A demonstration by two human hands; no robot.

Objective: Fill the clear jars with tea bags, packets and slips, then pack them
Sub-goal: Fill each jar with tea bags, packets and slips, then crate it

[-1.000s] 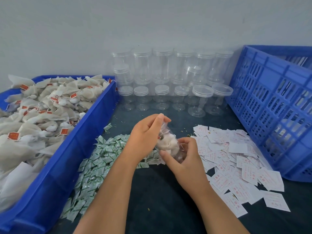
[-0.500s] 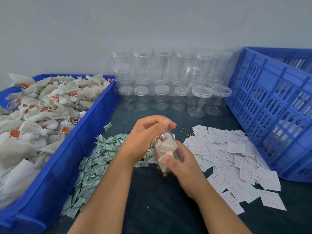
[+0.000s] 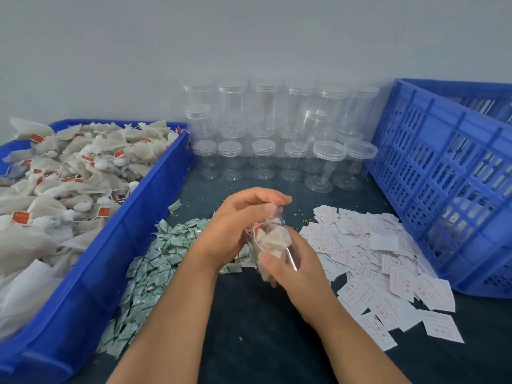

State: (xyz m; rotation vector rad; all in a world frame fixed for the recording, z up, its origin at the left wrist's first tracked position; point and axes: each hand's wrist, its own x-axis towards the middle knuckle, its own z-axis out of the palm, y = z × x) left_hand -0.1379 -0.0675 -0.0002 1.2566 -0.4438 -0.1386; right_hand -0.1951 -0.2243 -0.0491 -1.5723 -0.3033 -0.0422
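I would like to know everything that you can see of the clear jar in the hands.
The jar is small and of clear plastic, as it looks. It is tilted, its top away from the person, and packed with white tea bags, one with a red tag. The right hand grips its lower part, thumb across the front; the left hand curls its fingers round the top, hiding any lid. It is held above the dark table.

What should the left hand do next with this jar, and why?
Probably reach for one of the green packets: the jar, gripped by the right hand, already holds tea bags, the left hand is at its mouth, and that pile lies just beside it.
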